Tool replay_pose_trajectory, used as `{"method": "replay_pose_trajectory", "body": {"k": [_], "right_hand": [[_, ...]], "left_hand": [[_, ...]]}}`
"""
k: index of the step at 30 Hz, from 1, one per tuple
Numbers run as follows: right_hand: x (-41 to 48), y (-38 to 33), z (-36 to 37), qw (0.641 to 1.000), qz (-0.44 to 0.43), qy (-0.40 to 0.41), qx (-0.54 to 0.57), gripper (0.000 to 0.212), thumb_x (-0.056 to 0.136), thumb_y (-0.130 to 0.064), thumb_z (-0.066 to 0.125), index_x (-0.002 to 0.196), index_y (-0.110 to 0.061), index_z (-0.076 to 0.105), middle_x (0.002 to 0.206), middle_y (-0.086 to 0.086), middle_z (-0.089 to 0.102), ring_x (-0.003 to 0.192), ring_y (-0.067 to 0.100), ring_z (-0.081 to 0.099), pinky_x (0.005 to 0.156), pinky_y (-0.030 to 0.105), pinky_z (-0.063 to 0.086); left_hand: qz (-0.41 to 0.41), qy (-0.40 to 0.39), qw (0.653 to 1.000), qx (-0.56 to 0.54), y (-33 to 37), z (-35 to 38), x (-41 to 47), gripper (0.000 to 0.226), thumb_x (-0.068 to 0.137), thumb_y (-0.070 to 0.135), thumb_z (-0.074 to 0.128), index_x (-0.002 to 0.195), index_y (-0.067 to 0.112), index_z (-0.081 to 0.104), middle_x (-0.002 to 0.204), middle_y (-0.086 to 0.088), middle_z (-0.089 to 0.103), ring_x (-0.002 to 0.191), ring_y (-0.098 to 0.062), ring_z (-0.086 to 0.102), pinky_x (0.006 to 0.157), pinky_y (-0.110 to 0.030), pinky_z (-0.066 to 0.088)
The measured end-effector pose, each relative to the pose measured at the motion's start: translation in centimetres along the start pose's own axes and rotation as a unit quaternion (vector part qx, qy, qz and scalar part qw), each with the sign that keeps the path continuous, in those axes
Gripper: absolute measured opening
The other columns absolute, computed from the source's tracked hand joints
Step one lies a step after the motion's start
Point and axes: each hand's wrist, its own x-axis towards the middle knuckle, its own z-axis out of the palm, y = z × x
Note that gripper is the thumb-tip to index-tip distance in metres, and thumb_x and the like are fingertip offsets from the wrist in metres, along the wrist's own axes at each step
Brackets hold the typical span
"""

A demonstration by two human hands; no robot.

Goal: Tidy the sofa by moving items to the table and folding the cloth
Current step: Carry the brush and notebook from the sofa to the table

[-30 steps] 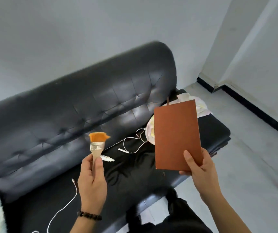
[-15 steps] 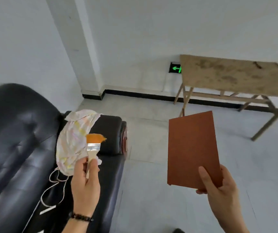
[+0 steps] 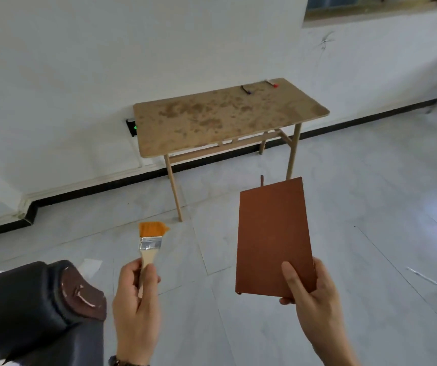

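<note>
A: What is sitting nearest?

B: Left hand (image 3: 135, 307) is gripping a flat paintbrush (image 3: 150, 244) by its wooden handle, orange bristles pointing up. Right hand (image 3: 315, 299) is pinching a brown notebook (image 3: 273, 239) at its lower corner, thumb lying across the cover. Black sofa arm (image 3: 27, 299) is showing just beside the left hand.

A: And further out?

B: Wooden table (image 3: 212, 120) is standing well ahead against the wall, with a purple-tipped marker (image 3: 246, 89) and a red-tipped marker (image 3: 271, 83) lying near its far edge. I'd be laying both items flat on the bare near side.
</note>
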Motion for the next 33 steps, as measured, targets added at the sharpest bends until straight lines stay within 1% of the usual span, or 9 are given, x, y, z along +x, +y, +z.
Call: {"method": "replay_pose_trajectory", "body": {"k": [2,7,11,13,16,21,25,29,33], "right_hand": [[3.5,0.0,-0.3,1.000,0.010,0.004,0.004,0.010,0.092,-0.024,0.067,0.100,-0.025,0.061,0.084,-0.014,0.071,0.060,0.020,0.069,0.056,0.032,0.058],[13.6,1.1,1.3,0.999,0.032,0.007,0.005,0.009,0.093,-0.021,0.066,0.100,-0.022,0.062,0.084,-0.013,0.070,0.061,0.017,0.067,0.051,0.022,0.053],[23.4,0.0,2.5,0.999,0.046,0.024,-0.004,0.008,0.093,-0.022,0.066,0.100,-0.023,0.062,0.084,-0.014,0.071,0.063,0.020,0.068,0.051,0.024,0.054],[28.3,-1.8,2.3,0.998,0.044,0.046,-0.012,0.008,0.093,-0.024,0.067,0.100,-0.024,0.063,0.084,-0.014,0.071,0.060,0.021,0.069,0.051,0.024,0.054],[35.7,-4.9,1.4,0.994,0.026,0.105,0.000,0.010,0.091,-0.025,0.068,0.100,-0.024,0.063,0.084,-0.009,0.073,0.057,0.025,0.070,0.050,0.021,0.053],[45.9,-6.5,-1.7,0.984,0.015,0.177,0.026,0.011,0.091,-0.024,0.068,0.097,-0.028,0.059,0.083,-0.013,0.071,0.057,0.025,0.069,0.050,0.017,0.051],[55.7,-3.6,-4.6,0.979,0.033,0.199,0.017,0.013,0.089,-0.028,0.069,0.099,-0.030,0.060,0.083,-0.012,0.071,0.065,0.023,0.070,0.056,0.018,0.054],[67.8,-1.6,-7.8,0.984,0.045,0.172,0.008,0.015,0.090,-0.028,0.069,0.103,-0.027,0.061,0.085,-0.015,0.070,0.067,0.021,0.071,0.061,0.031,0.059],[79.3,-4.2,-9.9,0.993,0.041,0.109,-0.004,0.011,0.091,-0.022,0.069,0.098,-0.026,0.061,0.081,-0.010,0.069,0.056,0.016,0.067,0.051,0.024,0.055]], "left_hand": [[0.001,-0.010,1.000,0.009,0.6,3.2,1.8,0.043,0.082,0.060,0.045,0.100,0.022,0.057,0.066,0.010,0.058,0.058,-0.009,0.050,0.058,-0.026,0.041],[-0.020,-0.024,0.999,0.017,-0.9,11.2,8.9,0.040,0.083,0.058,0.046,0.099,0.023,0.057,0.070,0.009,0.059,0.057,-0.010,0.049,0.052,-0.025,0.040],[-0.035,-0.051,0.998,0.023,-1.1,19.1,17.0,0.026,0.094,0.043,0.050,0.099,0.017,0.057,0.074,-0.003,0.061,0.052,-0.010,0.048,0.051,-0.028,0.040],[-0.039,-0.065,0.997,0.010,0.4,23.2,21.4,0.015,0.098,0.033,0.052,0.097,0.020,0.057,0.075,-0.001,0.062,0.052,-0.009,0.048,0.053,-0.029,0.041],[-0.013,-0.099,0.995,-0.008,4.3,30.1,28.1,0.025,0.090,0.047,0.050,0.093,0.023,0.057,0.068,0.007,0.060,0.051,-0.009,0.046,0.050,-0.024,0.040],[0.037,-0.174,0.984,-0.004,9.4,42.2,36.6,0.024,0.090,0.039,0.047,0.094,0.018,0.058,0.070,0.002,0.058,0.055,-0.007,0.050,0.050,-0.019,0.040],[0.036,-0.207,0.978,0.009,9.7,53.1,40.6,0.027,0.092,0.039,0.049,0.091,0.014,0.058,0.064,0.005,0.055,0.053,-0.007,0.049,0.050,-0.019,0.039],[0.002,-0.202,0.979,0.037,9.9,64.1,43.7,0.016,0.098,0.027,0.053,0.090,0.014,0.058,0.061,0.007,0.054,0.051,-0.007,0.045,0.053,-0.028,0.039],[-0.018,-0.213,0.976,0.031,14.7,72.6,47.9,0.018,0.095,0.041,0.050,0.087,0.027,0.057,0.065,0.009,0.055,0.057,-0.013,0.044,0.055,-0.032,0.040]]}}
